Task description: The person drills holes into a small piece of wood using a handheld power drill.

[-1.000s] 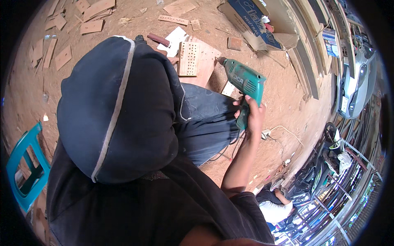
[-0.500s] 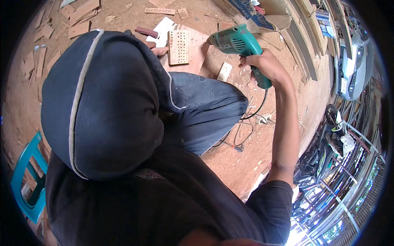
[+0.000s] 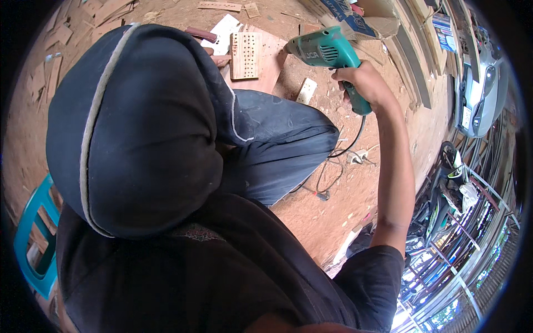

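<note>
In my right hand (image 3: 363,80) is the handle of a green power drill (image 3: 327,47), its fingers wrapped round the grip. The drill's nose points left, close to the right edge of a flat reddish-brown board (image 3: 271,64); no bit can be made out. On that board lies a pale wooden block (image 3: 245,55) with rows of small holes. My left hand (image 3: 218,59) reaches the block's left edge; my raised knee in dark trousers (image 3: 139,127) hides most of it. Whether it grips anything cannot be seen. A white sheet (image 3: 224,32) and a dark red cylindrical piece (image 3: 201,34) lie behind it.
A small pale block with holes (image 3: 306,91) lies beside my right knee. The drill's black cord (image 3: 355,139) runs to a socket strip (image 3: 357,157). Thin wood pieces (image 3: 55,36) litter the ground. Long planks (image 3: 411,61) and a cardboard box (image 3: 383,25) stand right; a teal chair (image 3: 36,238) left.
The drill and my right hand sit slightly higher in the picture, and so do the board and block, as the whole view has shifted a little. Both hands keep their places on the work.
</note>
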A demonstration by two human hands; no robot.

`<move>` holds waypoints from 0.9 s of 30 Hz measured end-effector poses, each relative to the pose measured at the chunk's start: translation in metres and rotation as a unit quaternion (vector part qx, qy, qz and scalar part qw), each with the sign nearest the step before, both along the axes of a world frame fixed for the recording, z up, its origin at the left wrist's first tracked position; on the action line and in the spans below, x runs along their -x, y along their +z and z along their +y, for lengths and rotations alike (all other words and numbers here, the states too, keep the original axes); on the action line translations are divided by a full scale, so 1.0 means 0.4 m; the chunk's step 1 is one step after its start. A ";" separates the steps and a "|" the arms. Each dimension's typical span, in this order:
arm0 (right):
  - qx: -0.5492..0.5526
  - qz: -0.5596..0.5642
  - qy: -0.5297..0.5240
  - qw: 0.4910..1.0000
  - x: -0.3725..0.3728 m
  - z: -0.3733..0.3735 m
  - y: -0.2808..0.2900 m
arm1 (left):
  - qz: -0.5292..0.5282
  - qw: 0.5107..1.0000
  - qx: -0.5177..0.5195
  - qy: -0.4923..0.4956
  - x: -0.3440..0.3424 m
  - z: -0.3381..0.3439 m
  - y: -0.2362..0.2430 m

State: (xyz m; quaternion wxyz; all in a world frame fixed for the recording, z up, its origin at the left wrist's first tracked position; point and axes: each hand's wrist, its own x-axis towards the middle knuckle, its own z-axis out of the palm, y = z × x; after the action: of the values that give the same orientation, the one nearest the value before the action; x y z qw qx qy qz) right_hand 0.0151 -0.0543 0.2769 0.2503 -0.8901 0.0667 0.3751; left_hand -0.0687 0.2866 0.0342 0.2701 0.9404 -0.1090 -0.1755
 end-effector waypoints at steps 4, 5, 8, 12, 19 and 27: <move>0.016 -0.005 0.024 1.000 0.004 0.021 -0.013 | 0.018 1.000 -0.001 -0.001 0.001 0.001 0.008; 0.016 -0.005 0.026 1.000 0.006 0.024 -0.016 | 0.013 1.000 0.001 0.004 0.003 0.000 0.007; 0.014 -0.013 0.017 1.000 0.002 0.025 -0.037 | 0.007 1.000 0.006 0.010 0.007 0.000 0.005; 0.013 -0.020 0.025 0.999 0.014 0.019 -0.056 | 0.038 0.999 -0.002 0.007 0.002 -0.011 0.042; -0.024 -0.011 0.006 1.000 0.013 0.033 -0.045 | 0.059 0.998 0.001 0.011 -0.001 -0.007 0.071; -0.031 -0.045 0.002 0.998 0.026 0.035 -0.030 | 0.120 0.992 0.016 0.048 -0.001 -0.030 0.179</move>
State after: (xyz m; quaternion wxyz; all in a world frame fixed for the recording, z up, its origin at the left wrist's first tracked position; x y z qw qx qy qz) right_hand 0.0049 -0.0404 0.2649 0.2799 -0.8981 0.0417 0.3366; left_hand -0.0682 0.2747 0.1058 0.3042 0.9124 -0.0337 -0.2719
